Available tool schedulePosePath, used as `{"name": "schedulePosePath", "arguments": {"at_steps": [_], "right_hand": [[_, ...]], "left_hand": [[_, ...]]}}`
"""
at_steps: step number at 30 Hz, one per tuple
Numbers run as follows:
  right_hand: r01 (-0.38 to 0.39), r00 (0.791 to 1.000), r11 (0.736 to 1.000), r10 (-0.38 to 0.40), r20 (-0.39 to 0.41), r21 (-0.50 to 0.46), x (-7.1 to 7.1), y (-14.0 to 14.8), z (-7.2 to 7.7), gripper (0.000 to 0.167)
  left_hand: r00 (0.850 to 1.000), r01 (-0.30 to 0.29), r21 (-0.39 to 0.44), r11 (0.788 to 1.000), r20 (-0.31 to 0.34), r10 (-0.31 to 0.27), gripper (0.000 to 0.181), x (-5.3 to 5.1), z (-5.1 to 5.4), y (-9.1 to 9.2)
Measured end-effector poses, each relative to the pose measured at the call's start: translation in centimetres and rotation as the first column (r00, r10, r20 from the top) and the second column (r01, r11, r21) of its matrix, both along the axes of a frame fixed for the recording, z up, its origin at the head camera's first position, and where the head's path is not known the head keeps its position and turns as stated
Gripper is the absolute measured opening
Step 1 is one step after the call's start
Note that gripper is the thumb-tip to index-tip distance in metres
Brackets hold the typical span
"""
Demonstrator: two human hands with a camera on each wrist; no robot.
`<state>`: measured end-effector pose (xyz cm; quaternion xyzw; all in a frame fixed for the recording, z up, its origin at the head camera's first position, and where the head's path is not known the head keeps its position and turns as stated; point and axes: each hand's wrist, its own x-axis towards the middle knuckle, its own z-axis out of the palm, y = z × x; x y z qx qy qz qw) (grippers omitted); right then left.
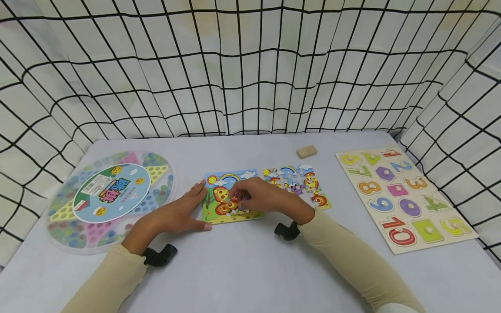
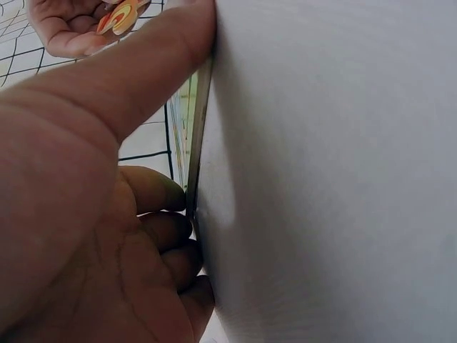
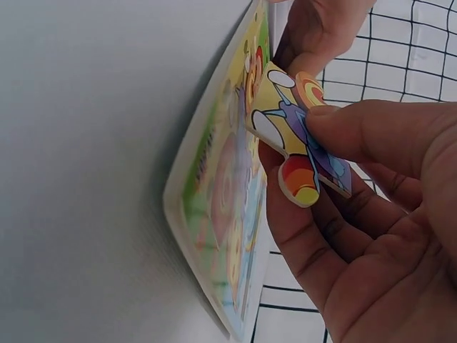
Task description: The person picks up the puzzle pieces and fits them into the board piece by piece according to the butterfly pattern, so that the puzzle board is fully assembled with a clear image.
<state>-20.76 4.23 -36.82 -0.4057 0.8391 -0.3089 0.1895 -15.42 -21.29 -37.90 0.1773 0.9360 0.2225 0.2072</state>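
Note:
A small picture puzzle board [image 1: 211,208] with a rainbow and snail-like figures lies on the white table. Along its left edge rests my left hand [image 1: 180,214], fingers extended against the side and thumb by the near corner. My right hand [image 1: 260,194] is over the board's middle. Between thumb and fingers it pinches a jigsaw piece [image 3: 285,125], tilted above the board, with purple, yellow and orange print. Part of the board is hidden under that hand. Just right of it lies a similar jigsaw picture [image 1: 297,184] with white gaps, partly covered by my right wrist.
At the left is a round clear bead case [image 1: 160,204] with an oval label. A wooden number board [image 1: 395,208] lies at the right. Behind the puzzles sits a small wooden block [image 1: 306,151]. Black netting [image 1: 250,87] over white cloth encloses the table's back and sides.

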Motion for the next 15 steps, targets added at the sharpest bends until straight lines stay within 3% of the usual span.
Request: {"name": "schedulePosePath", "arguments": {"at_steps": [15], "right_hand": [[-0.017, 1.0, 1.0, 0.017, 0.007, 0.006, 0.2, -1.3, -0.3, 0.02]], "left_hand": [[1.0, 0.001, -0.014, 1.0, -0.007, -0.001, 0.112, 0.0, 0.1, 0.1]]}}
